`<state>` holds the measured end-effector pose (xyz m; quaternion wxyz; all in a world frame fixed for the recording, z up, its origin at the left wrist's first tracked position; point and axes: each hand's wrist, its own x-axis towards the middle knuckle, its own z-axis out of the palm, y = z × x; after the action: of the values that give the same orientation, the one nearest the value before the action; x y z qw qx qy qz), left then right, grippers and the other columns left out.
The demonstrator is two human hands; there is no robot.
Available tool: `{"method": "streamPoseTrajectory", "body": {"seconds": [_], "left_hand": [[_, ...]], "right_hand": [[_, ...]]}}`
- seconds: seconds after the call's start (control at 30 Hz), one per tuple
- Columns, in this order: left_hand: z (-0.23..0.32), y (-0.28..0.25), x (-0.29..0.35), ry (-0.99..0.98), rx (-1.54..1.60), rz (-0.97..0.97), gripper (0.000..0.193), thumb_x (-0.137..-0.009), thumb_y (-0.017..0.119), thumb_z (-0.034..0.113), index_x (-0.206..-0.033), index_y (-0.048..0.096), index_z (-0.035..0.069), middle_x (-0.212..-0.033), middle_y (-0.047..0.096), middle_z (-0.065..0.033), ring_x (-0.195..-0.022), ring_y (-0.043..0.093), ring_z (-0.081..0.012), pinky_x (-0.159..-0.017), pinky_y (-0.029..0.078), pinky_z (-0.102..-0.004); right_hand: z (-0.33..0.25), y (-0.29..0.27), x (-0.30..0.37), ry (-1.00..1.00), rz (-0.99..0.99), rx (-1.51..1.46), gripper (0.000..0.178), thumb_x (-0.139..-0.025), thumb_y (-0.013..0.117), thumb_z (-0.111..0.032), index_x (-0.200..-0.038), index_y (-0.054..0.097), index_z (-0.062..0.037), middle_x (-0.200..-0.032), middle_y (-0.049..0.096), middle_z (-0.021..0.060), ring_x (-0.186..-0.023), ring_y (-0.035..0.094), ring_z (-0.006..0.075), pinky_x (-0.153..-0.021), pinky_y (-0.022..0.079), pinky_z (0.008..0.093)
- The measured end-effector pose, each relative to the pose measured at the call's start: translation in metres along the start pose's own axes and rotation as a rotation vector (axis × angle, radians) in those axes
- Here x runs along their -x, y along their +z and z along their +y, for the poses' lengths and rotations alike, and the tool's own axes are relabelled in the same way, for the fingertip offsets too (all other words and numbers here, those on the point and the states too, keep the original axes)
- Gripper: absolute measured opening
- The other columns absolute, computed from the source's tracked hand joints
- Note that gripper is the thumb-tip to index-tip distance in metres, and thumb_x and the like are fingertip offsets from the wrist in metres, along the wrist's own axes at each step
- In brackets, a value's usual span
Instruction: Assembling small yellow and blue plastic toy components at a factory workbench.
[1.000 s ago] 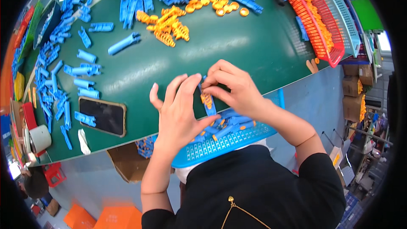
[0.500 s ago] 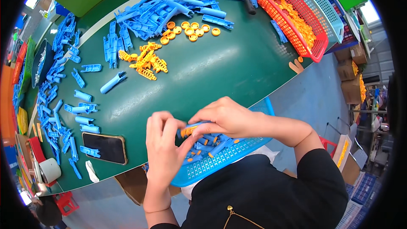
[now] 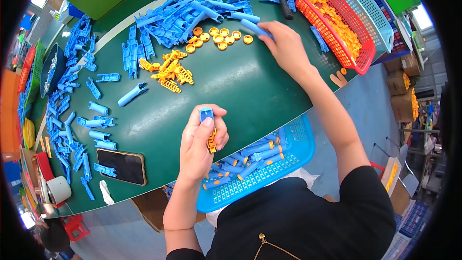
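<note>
Over the table's near edge, my left hand [image 3: 196, 140] is closed around a blue plastic half-shell [image 3: 206, 113]. An orange ribbed insert [image 3: 211, 143] shows below my thumb with it. Farther out on the right, my right hand [image 3: 288, 50] pinches the end of another blue half-shell [image 3: 253, 27] beside the large pile of blue shells [image 3: 168, 21]. Small round orange caps [image 3: 222, 38] lie just left of that hand. A heap of orange ribbed inserts [image 3: 171, 72] sits nearer the table's middle.
Below the edge, a blue basket [image 3: 303, 151] holds assembled blue pieces with orange ends. A red basket [image 3: 368, 60] of orange parts stands at the far right, near a black-handled tool [image 3: 284, 5]. A phone [image 3: 122, 166] lies at the left on the green table [image 3: 231, 91].
My hands have parted. The right has gone from the blue basket out to the far blue pile and taken hold of a half-shell. The left has lifted slightly, keeping the blue and orange pieces.
</note>
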<state>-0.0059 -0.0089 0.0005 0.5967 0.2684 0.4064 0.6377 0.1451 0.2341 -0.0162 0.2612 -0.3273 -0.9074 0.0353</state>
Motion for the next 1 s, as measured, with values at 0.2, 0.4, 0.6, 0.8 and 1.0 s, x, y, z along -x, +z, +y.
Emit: {"method": "streamPoseTrajectory", "body": {"seconds": [0.2,0.4,0.6,0.8,1.0], "left_hand": [[-0.007,-0.001,-0.005,0.018,0.209,0.174,0.029,-0.100,0.038,0.023,-0.117,0.047,0.001,-0.076,0.044,-0.0044,-0.061,0.042,-0.0120,-0.056,0.036,-0.0266],[-0.011,0.000,-0.006,0.151,0.323,0.269,0.034,-0.103,0.036,0.026,-0.126,0.045,0.002,-0.097,0.053,-0.0067,-0.082,0.052,-0.0151,-0.073,0.046,-0.0315],[-0.017,-0.004,0.003,0.250,0.170,0.267,0.036,-0.099,0.051,0.016,-0.129,0.047,-0.003,-0.124,0.057,-0.0198,-0.110,0.060,-0.0217,-0.092,0.050,-0.0343],[-0.015,-0.007,0.006,0.263,0.051,0.280,0.037,-0.098,0.053,0.018,-0.128,0.049,-0.004,-0.122,0.059,-0.0198,-0.105,0.062,-0.0199,-0.087,0.053,-0.0321],[-0.015,-0.013,0.005,0.197,0.064,0.298,0.038,-0.097,0.054,0.019,-0.127,0.048,-0.004,-0.121,0.059,-0.0213,-0.102,0.064,-0.0222,-0.076,0.060,-0.0320]], "right_hand": [[-0.037,-0.015,0.062,0.114,0.021,-0.193,0.029,-0.082,0.068,-0.007,-0.111,0.066,-0.0046,-0.089,0.060,0.0091,-0.086,0.059,0.0260,-0.075,0.048,0.0349],[-0.091,-0.037,0.071,0.264,-0.055,-0.816,0.033,-0.081,0.070,-0.006,-0.113,0.067,-0.0022,-0.082,0.057,0.0061,-0.075,0.055,0.0158,-0.068,0.045,0.0267],[-0.135,-0.029,0.077,0.015,-0.015,-0.878,0.037,-0.079,0.071,-0.002,-0.115,0.067,-0.0031,-0.082,0.058,0.0062,-0.071,0.054,0.0141,-0.063,0.044,0.0258],[-0.139,-0.027,0.075,0.106,-0.119,-0.973,0.032,-0.079,0.070,-0.001,-0.111,0.069,-0.0022,-0.082,0.058,0.0063,-0.072,0.056,0.0133,-0.063,0.044,0.0252],[-0.130,-0.024,0.068,0.151,-0.273,-1.111,0.026,-0.080,0.070,0.000,-0.106,0.071,-0.0027,-0.082,0.059,0.0053,-0.073,0.056,0.0116,-0.064,0.044,0.0243]]}}
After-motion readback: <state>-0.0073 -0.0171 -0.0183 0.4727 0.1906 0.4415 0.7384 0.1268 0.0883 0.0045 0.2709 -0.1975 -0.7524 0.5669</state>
